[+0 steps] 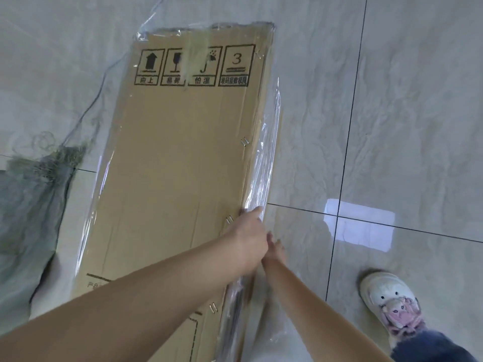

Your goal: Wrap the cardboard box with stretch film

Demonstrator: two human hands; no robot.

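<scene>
Head view: flat cardboard box (167, 178) runs lengthwise away; both hands (258, 239) together pinch stretch film (264, 163) at its right edge.

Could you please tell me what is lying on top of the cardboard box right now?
Clear stretch film covers the cardboard box, bunched along its right edge, where the left hand rests. The right hand is beside that edge. Anything beneath the box is hidden.

The cardboard box (170, 165) bears four handling symbols captioned 向上, 易碎, 怕湿, and a "3".
</scene>
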